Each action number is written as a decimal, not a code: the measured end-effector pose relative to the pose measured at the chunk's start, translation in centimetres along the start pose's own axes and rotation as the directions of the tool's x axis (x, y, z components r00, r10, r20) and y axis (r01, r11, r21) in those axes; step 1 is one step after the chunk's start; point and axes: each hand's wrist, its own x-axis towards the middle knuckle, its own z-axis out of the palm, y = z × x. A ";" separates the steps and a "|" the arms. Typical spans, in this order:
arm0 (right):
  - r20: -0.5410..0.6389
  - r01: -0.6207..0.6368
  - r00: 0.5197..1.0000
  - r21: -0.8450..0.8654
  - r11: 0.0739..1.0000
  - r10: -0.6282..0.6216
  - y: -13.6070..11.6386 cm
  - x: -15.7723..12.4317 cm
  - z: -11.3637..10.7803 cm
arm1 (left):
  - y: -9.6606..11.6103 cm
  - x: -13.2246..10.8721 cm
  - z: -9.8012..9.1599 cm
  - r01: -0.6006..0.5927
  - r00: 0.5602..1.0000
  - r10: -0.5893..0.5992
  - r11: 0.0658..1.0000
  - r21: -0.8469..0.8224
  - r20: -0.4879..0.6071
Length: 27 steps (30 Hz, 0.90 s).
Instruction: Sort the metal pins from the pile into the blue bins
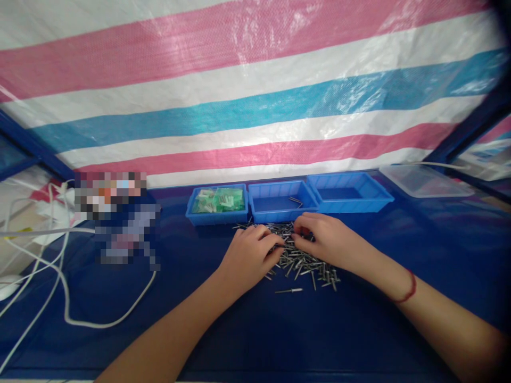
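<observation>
A loose heap of metal pop rivets (299, 259) lies on the blue tabletop, with both hands at it. At the heap's left side is my left hand (250, 255), its fingers curled and the thumb and index finger closed around thin rivet shanks. My right hand (325, 239) reaches in from the right with bent fingers, thumb and index finger drawn together over the heap; what lies between them is too small to make out. One single rivet (288, 290) lies apart in front of the heap.
Behind the heap stand three blue bins: the left bin (217, 218) with green-and-clear packets (219, 200), the middle bin (275, 211) with a few rivets, and the right bin (351, 205). A clear plastic lid (423, 181) lies far right. White cables (66, 298) run along the left.
</observation>
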 end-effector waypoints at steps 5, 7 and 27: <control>-0.001 0.009 1.000 0.013 1.000 -0.009 0.4 0.1 0.4 | 0.1 0.0 -0.1 -0.004 1.000 0.004 1.000 -0.020 -0.006; -0.030 0.043 0.999 -0.019 0.999 -0.044 0.4 0.0 0.4 | 0.1 -0.1 -0.1 -0.008 1.000 0.008 1.000 -0.025 -0.006; -0.091 0.129 0.987 -0.031 0.991 -0.131 -0.4 -0.3 -0.3 | 0.2 0.0 -0.3 0.023 1.000 -0.023 0.999 -0.043 -0.003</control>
